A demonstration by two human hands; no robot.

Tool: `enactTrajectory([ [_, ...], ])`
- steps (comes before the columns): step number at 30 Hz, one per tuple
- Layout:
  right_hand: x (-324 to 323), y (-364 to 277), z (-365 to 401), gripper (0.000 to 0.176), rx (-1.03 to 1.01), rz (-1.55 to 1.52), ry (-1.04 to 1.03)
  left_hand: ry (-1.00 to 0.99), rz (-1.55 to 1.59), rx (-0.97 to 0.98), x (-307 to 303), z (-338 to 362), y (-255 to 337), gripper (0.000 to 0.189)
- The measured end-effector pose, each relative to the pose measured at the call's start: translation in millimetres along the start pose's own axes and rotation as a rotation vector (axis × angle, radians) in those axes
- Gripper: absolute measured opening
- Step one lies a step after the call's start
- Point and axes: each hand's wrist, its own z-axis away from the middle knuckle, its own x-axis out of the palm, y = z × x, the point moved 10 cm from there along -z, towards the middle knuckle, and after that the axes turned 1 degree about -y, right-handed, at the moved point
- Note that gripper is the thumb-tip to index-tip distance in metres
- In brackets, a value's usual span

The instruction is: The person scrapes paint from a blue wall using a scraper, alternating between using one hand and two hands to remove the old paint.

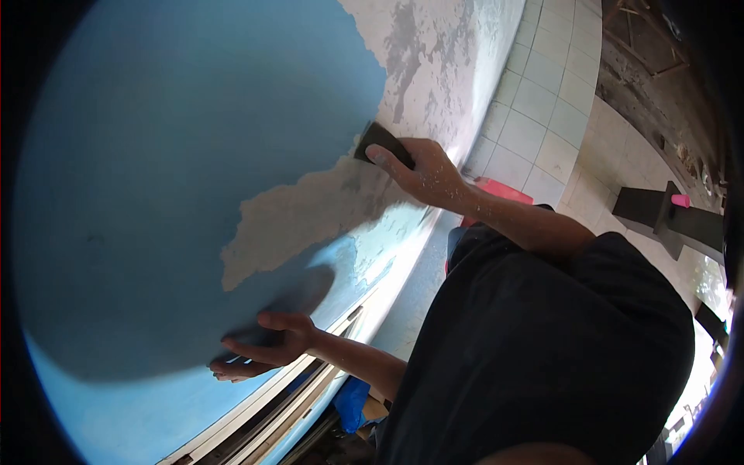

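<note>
The fingers of the right hand (428, 172) grasp a dark block (387, 144) against the blue wall (194, 139); the left hand (283, 349) is spread, contact unclear. Beyond, a red object (505, 190) is partly hidden; a pink cup (680, 201) shows no contents.

A: Anyone know what sort of place this is?
B: Looks like a house porch to me, can't swear to it: painted sky-blue wall (194, 116) with patchy grey-white bare bits (294, 217), pale square floor tiles (535, 101), and rough brown dirt ground (651, 93) just past the tiling.
</note>
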Motion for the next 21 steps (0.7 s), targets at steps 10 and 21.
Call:
enactTrajectory([
  [10,0,-7,0,0.049,-0.03,-0.011,0.001,-0.018,-0.025,0.008,2,2,2,0.051],
  [21,3,-13,-6,0.047,0.022,0.029,-0.061,0.008,-0.001,0.006,1,2,2,0.051],
])
